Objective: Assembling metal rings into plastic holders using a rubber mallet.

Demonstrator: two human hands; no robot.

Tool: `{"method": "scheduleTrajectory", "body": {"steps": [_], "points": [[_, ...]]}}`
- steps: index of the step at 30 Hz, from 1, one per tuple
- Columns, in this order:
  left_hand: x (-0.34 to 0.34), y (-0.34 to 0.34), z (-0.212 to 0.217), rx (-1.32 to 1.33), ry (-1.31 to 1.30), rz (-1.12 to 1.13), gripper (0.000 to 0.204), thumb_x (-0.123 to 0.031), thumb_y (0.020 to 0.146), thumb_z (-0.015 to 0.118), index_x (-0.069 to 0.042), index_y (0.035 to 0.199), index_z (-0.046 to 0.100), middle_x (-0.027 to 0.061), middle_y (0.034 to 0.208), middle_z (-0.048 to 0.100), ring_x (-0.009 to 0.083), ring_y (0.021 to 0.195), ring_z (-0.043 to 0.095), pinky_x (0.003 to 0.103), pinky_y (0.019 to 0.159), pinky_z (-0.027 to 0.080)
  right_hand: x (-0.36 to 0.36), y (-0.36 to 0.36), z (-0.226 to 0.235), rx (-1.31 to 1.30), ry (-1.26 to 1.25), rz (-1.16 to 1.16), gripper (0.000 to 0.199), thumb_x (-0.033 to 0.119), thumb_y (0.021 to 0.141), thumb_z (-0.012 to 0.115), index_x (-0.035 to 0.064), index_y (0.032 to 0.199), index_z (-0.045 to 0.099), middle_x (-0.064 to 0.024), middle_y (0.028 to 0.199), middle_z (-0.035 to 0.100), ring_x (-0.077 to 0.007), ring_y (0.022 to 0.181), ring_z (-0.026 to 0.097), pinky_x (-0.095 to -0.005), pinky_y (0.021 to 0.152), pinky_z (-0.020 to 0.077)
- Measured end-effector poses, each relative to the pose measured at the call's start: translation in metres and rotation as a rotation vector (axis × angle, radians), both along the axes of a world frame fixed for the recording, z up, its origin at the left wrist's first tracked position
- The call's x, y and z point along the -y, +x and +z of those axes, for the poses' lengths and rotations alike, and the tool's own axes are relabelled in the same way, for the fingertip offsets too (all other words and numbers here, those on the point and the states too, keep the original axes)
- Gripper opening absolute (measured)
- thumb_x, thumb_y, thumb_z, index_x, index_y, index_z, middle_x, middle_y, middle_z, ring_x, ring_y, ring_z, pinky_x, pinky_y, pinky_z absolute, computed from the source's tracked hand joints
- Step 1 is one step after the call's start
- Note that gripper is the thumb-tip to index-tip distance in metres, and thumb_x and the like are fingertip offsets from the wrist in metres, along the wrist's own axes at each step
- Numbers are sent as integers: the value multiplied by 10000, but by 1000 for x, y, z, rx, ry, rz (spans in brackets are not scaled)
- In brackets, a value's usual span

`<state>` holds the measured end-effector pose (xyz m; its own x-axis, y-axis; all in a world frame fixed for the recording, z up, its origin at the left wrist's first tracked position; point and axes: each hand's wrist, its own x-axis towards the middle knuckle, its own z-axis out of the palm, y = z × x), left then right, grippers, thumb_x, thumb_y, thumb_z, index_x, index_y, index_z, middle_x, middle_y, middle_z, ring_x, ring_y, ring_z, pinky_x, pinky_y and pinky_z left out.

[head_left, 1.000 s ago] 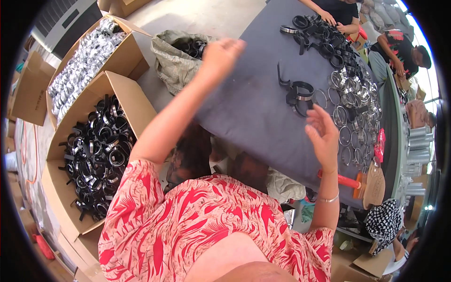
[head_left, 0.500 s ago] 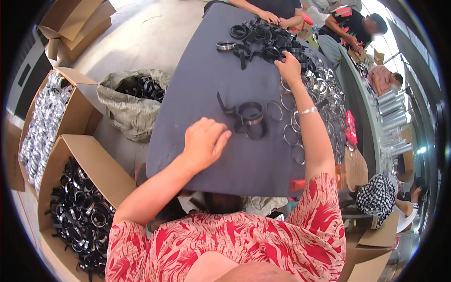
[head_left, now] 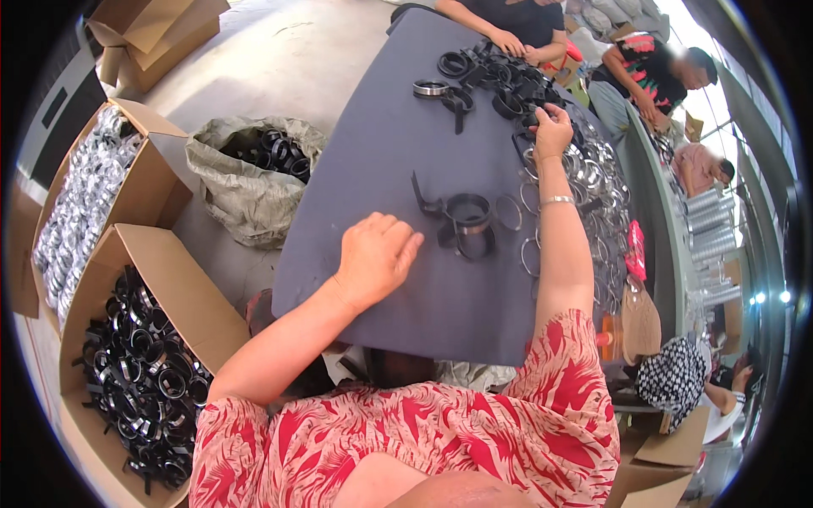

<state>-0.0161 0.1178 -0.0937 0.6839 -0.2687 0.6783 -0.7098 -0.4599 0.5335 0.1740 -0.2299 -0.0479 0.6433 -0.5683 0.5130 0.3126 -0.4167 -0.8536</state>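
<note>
My left hand (head_left: 377, 258) is loosely curled over the near left part of the grey table (head_left: 364, 161), with nothing visible in it. Just right of it stand several black rings with flat tabs (head_left: 467, 216), one with a silver band round it. My right hand (head_left: 552, 135) reaches far across to the edge of a heap of black rings (head_left: 500, 76). Its thumb and fingertips are pinched beside a black piece; what they hold is too small to make out. Loose silver metal rings (head_left: 584, 178) lie around and beyond my right forearm.
Left of the table are a sack of black rings (head_left: 246, 199), a carton of black rings (head_left: 152, 364) and a carton of silver, plastic-wrapped pieces (head_left: 85, 203). A co-worker's hands (head_left: 521, 49) work at the far edge. A red packet (head_left: 635, 250) lies at right.
The whole view has shifted, moving the table rightward in the picture. My right hand has moved slightly right along the heap, its fingers drawn closer together. My left hand stays curled.
</note>
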Motion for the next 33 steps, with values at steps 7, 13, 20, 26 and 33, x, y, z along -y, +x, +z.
{"method": "scheduleTrajectory", "body": {"steps": [7, 13, 20, 26, 33], "points": [[-6, 1, -1, 14, -135, -60, 142, -149, 789, 649, -35, 867, 614, 92, 764, 582, 266, 696, 566, 361, 591, 458, -104, -154, 36, 60, 589, 924, 344, 0, 873, 547, -24, 1199, 440, -146, 937, 629, -189, 765, 627, -293, 638, 542], [-7, -32, 8, -499, -441, -550, 232, -179, 851, 642, 25, 960, 620, 52, 916, 602, 121, 791, 549, 262, 683, 444, -162, -241, 25, -24, 740, 998, 392, 11, 873, 559, -32, 1239, 427, -114, 947, 618, -168, 802, 612, -276, 628, 505], [-32, -72, 4, -764, -513, -515, 168, -127, 851, 643, 26, 910, 607, -2, 841, 569, 66, 770, 494, 224, 685, 417, -186, -268, 19, -70, 773, 1020, 397, 35, 872, 567, -29, 1243, 441, -108, 939, 619, -150, 795, 604, -278, 625, 505], [-40, -90, -2, -684, -537, -466, 139, -120, 861, 637, 16, 883, 617, -12, 870, 561, 63, 796, 471, 220, 716, 391, -193, -275, 12, -130, 662, 1072, 427, 42, 865, 568, -22, 1265, 432, -85, 935, 621, -121, 805, 590, -263, 637, 497], [-41, -95, -7, -805, -640, -516, 130, -104, 865, 624, -3, 945, 639, -13, 895, 618, 59, 813, 517, 214, 748, 415, -198, -279, 11, -147, 592, 985, 482, 47, 847, 592, -24, 1290, 415, -71, 925, 632, -98, 816, 580, -213, 687, 460]]}}
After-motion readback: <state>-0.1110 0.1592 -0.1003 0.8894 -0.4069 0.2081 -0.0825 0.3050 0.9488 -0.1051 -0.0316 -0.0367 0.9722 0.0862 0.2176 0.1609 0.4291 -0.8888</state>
